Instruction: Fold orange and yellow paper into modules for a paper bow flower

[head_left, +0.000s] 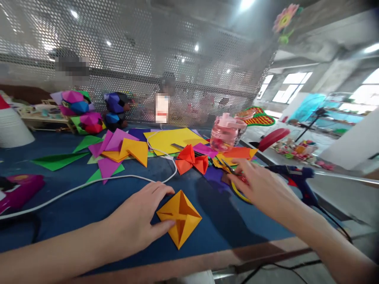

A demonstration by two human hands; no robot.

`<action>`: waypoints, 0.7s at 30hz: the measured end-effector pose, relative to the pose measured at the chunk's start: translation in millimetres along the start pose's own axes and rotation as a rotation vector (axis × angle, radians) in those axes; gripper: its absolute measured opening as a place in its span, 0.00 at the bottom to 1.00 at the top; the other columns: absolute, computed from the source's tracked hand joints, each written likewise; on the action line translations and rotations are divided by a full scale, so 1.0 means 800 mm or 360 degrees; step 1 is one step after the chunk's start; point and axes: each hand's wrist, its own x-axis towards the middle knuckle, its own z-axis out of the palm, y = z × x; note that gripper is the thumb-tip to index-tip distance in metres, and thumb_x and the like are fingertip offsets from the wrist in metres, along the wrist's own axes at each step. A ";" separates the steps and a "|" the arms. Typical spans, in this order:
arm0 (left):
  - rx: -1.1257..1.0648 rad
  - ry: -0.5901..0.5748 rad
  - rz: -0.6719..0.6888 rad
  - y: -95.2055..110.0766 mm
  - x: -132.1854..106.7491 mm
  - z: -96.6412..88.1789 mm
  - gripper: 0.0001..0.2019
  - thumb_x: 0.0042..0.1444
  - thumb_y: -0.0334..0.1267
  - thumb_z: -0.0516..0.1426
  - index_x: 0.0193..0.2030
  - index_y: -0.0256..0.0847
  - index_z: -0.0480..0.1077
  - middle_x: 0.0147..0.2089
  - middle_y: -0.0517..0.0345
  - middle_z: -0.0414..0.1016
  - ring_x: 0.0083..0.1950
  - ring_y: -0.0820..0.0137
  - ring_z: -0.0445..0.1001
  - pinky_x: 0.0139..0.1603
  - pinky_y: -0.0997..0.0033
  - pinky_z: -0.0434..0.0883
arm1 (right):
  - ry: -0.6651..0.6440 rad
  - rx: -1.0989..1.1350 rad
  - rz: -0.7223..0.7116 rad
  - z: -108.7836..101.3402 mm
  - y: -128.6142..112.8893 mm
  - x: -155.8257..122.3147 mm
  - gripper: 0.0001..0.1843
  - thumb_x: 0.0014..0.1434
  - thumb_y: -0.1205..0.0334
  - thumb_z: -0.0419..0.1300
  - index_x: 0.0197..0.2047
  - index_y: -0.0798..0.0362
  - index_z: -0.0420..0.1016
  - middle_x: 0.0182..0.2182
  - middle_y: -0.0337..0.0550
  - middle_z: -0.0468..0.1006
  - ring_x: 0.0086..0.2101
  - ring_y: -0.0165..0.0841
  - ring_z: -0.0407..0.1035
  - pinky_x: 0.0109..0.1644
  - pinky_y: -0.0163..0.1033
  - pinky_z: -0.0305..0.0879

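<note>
My left hand (139, 221) lies on the dark blue tabletop around the left side of a folded orange paper square (189, 217). Its thumb presses on the paper, and the index finger curves by the top corner. The square has a pinwheel of open pockets on its upper face. At the right, my right hand (251, 177) closes over scissors (227, 165), blades pointing up and left from under the fingers. A yellow loop (239, 194), apparently a handle, shows beneath the palm. An orange-red folded paper piece (192, 159) sits left of this hand.
A white cable (118, 177) crosses the table. Behind are coloured paper pieces (115, 146), yellow sheets (177, 138), a pink bottle (225, 132) and paper balls (78, 104). A blue glue gun (302, 177) is at the right edge, paper cups (13, 128) at left. Perforated metal panel (177, 51) behind.
</note>
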 end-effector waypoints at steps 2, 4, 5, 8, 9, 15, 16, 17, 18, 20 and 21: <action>-0.0066 -0.0065 -0.0052 0.001 0.007 -0.003 0.19 0.57 0.41 0.60 0.55 0.43 0.66 0.53 0.51 0.72 0.54 0.59 0.73 0.55 0.56 0.72 | -0.0177 0.0414 -0.0460 -0.006 -0.033 -0.017 0.17 0.69 0.54 0.52 0.58 0.49 0.65 0.52 0.49 0.75 0.47 0.42 0.73 0.49 0.44 0.66; -0.0090 -0.0103 -0.0086 0.003 0.012 -0.006 0.19 0.55 0.40 0.61 0.54 0.42 0.67 0.51 0.52 0.73 0.52 0.60 0.73 0.53 0.58 0.72 | -0.0467 0.0690 -0.0778 -0.008 -0.062 -0.032 0.14 0.67 0.54 0.57 0.55 0.44 0.68 0.53 0.44 0.73 0.48 0.39 0.73 0.51 0.42 0.67; -0.0087 -0.0109 -0.0093 0.003 0.015 -0.007 0.20 0.54 0.39 0.61 0.54 0.43 0.67 0.51 0.52 0.73 0.51 0.61 0.74 0.52 0.59 0.72 | -0.0539 0.0756 -0.0824 -0.008 -0.074 -0.035 0.14 0.66 0.54 0.59 0.53 0.44 0.69 0.52 0.43 0.73 0.47 0.38 0.73 0.49 0.41 0.67; -0.0071 -0.0103 -0.0097 0.005 0.020 -0.011 0.22 0.52 0.37 0.60 0.55 0.43 0.66 0.50 0.54 0.74 0.47 0.63 0.75 0.48 0.64 0.73 | -0.0497 0.0770 -0.0818 -0.004 -0.100 -0.030 0.13 0.65 0.58 0.59 0.53 0.48 0.69 0.49 0.46 0.73 0.46 0.41 0.72 0.49 0.45 0.68; -0.0065 -0.0101 -0.0097 0.005 0.022 -0.012 0.23 0.51 0.36 0.60 0.55 0.43 0.66 0.49 0.55 0.75 0.45 0.64 0.75 0.46 0.65 0.73 | -0.0505 0.0747 -0.0816 -0.003 -0.106 -0.024 0.13 0.65 0.58 0.58 0.53 0.50 0.69 0.48 0.47 0.73 0.46 0.42 0.72 0.49 0.46 0.68; -0.0043 -0.0106 -0.0082 0.006 0.027 -0.019 0.18 0.54 0.33 0.55 0.53 0.42 0.65 0.38 0.58 0.76 0.33 0.66 0.75 0.31 0.71 0.70 | -0.0402 0.0623 -0.0924 0.017 -0.126 0.015 0.17 0.61 0.69 0.55 0.53 0.59 0.69 0.48 0.56 0.74 0.46 0.46 0.73 0.47 0.49 0.70; -0.0048 -0.0105 -0.0081 0.006 0.026 -0.020 0.18 0.54 0.32 0.54 0.53 0.42 0.64 0.36 0.60 0.75 0.31 0.66 0.75 0.30 0.71 0.69 | -0.0381 0.0625 -0.0941 0.022 -0.128 0.019 0.18 0.59 0.72 0.54 0.53 0.60 0.69 0.48 0.57 0.74 0.44 0.46 0.74 0.45 0.48 0.70; -0.0056 -0.0100 -0.0079 0.006 0.026 -0.022 0.19 0.54 0.31 0.54 0.53 0.42 0.64 0.34 0.61 0.75 0.30 0.66 0.74 0.29 0.71 0.68 | -0.0365 0.0637 -0.0955 0.026 -0.130 0.024 0.18 0.58 0.74 0.53 0.52 0.60 0.70 0.47 0.57 0.75 0.44 0.46 0.74 0.45 0.47 0.70; -0.0066 -0.0087 -0.0080 0.006 0.025 -0.024 0.19 0.53 0.30 0.53 0.54 0.42 0.64 0.33 0.61 0.74 0.29 0.67 0.74 0.29 0.71 0.67 | -0.0349 0.0660 -0.0967 0.029 -0.133 0.029 0.19 0.56 0.77 0.52 0.50 0.61 0.71 0.45 0.57 0.76 0.43 0.45 0.75 0.45 0.47 0.70; -0.0099 -0.0044 -0.0087 0.004 0.025 -0.029 0.21 0.53 0.27 0.52 0.54 0.42 0.63 0.36 0.60 0.74 0.30 0.67 0.74 0.31 0.71 0.67 | -0.0284 0.0737 -0.0980 0.032 -0.138 0.038 0.20 0.54 0.79 0.51 0.49 0.61 0.71 0.44 0.57 0.77 0.45 0.45 0.74 0.47 0.47 0.69; -0.0127 -0.0019 -0.0093 0.002 0.025 -0.031 0.23 0.52 0.27 0.52 0.56 0.43 0.62 0.38 0.59 0.75 0.32 0.67 0.74 0.32 0.70 0.67 | -0.0237 0.0792 -0.0982 0.032 -0.142 0.043 0.20 0.54 0.80 0.51 0.49 0.61 0.71 0.45 0.57 0.77 0.46 0.45 0.73 0.49 0.48 0.68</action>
